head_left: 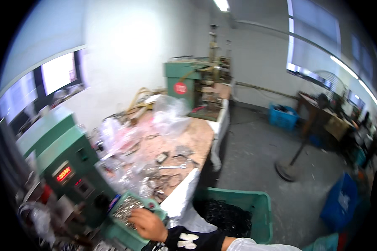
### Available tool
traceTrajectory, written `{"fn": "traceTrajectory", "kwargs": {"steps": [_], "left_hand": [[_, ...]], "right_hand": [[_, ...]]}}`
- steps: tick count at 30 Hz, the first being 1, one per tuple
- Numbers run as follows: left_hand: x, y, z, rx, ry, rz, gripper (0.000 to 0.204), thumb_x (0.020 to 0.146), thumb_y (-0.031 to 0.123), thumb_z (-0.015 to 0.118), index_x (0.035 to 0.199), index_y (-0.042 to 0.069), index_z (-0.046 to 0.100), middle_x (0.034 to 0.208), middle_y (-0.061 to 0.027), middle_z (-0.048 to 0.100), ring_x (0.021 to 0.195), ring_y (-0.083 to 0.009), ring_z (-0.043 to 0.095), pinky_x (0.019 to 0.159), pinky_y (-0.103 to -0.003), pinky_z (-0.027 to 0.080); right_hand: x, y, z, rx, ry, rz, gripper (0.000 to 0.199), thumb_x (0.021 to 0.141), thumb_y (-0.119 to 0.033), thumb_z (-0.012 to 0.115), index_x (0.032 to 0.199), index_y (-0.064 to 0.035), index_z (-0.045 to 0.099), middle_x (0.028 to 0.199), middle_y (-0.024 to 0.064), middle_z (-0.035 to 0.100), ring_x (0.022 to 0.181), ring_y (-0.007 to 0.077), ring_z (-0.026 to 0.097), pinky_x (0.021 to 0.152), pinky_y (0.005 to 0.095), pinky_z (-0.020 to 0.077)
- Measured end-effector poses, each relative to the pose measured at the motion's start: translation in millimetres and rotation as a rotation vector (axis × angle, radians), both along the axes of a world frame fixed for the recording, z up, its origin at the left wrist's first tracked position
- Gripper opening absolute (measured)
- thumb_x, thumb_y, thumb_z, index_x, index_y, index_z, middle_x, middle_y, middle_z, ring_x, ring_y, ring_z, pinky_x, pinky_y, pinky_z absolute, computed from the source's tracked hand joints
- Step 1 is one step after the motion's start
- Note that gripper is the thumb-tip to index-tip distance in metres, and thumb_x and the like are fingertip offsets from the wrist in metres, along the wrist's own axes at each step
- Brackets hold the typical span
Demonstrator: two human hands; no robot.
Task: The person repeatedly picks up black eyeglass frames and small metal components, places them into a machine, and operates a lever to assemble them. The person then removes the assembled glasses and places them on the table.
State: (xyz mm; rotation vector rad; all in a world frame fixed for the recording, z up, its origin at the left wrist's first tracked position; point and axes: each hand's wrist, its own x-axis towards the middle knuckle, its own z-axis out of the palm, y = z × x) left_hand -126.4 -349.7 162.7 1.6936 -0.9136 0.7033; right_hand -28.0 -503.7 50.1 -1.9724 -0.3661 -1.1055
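My right hand reaches in from the lower right, its wrist in a black cuff with a white bow-like patch. Its fingers are bent and close together, with the tips down among small shiny metal parts. Whatever they grip is hidden. These parts fill a green plastic tray beside a green machine with a red lit display. A small blue object sits at the tray's left rim. My left hand is not in view.
On the worktable lie clear plastic bags, a wrench and loose metal pieces. A second green machine stands at its far end. Right of the table, a green crate holds black parts. A round-based stand and blue bins occupy the floor.
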Motion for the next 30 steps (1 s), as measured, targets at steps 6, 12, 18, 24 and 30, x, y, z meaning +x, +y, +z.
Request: {"fn": "traceTrajectory", "kwargs": {"steps": [6,12,18,24,30], "left_hand": [[1.2,-67.0,-11.8,-0.03,0.173,-0.227,0.007,0.085,0.0,0.066,0.09,-0.003,0.069,0.089,-0.017,0.072,0.081,-0.0292,0.067,0.095,-0.046,0.044],[-19.6,-125.9,-12.0,0.019,0.216,-0.501,0.008,0.086,0.001,0.066,0.091,-0.004,0.069,0.09,-0.0166,0.071,0.082,-0.0283,0.066,0.094,-0.045,0.044],[-33.2,-141.7,-12.0,0.035,0.23,-0.621,0.008,0.087,0.001,0.065,0.093,-0.004,0.069,0.091,-0.0162,0.071,0.082,-0.0273,0.065,0.092,-0.043,0.045],[-37.5,-147.2,-12.0,0.046,0.246,-0.668,0.009,0.088,0.001,0.064,0.094,-0.004,0.069,0.092,-0.0159,0.07,0.083,-0.0263,0.065,0.091,-0.042,0.045],[-36.1,-142.8,-14.3,0.047,0.244,-0.682,0.009,0.09,0.001,0.064,0.095,-0.005,0.068,0.093,-0.0155,0.07,0.083,-0.0254,0.064,0.09,-0.04,0.045]], "right_hand": [[9.6,2.3,0.3,0.043,-0.229,-0.037,0.017,0.08,-0.012,0.064,0.095,-0.005,0.068,0.097,0.0135,0.066,0.095,0.036,0.062,0.084,0.0453,0.0512],[16.0,1.1,-20.5,-0.004,-0.339,-0.127,0.015,0.083,-0.017,0.063,0.092,-0.0067,0.07,0.095,0.0102,0.068,0.096,0.0344,0.063,0.082,0.0459,0.0524],[-6.5,0.0,0.9,0.069,-0.174,-0.111,0.013,0.081,-0.012,0.064,0.091,-0.0085,0.071,0.096,0.0061,0.07,0.099,0.0297,0.065,0.076,0.0411,0.0535],[2.1,-5.0,-8.4,0.014,-0.23,-0.114,0.011,0.079,-0.012,0.065,0.089,-0.0099,0.07,0.096,0.0057,0.07,0.095,0.0292,0.065,0.074,0.0404,0.0531],[-0.7,-6.4,0.8,-0.009,-0.248,-0.127,0.007,0.078,-0.011,0.063,0.082,-0.0092,0.068,0.091,0.005,0.069,0.088,0.0282,0.064,0.067,0.0405,0.0522]]}}
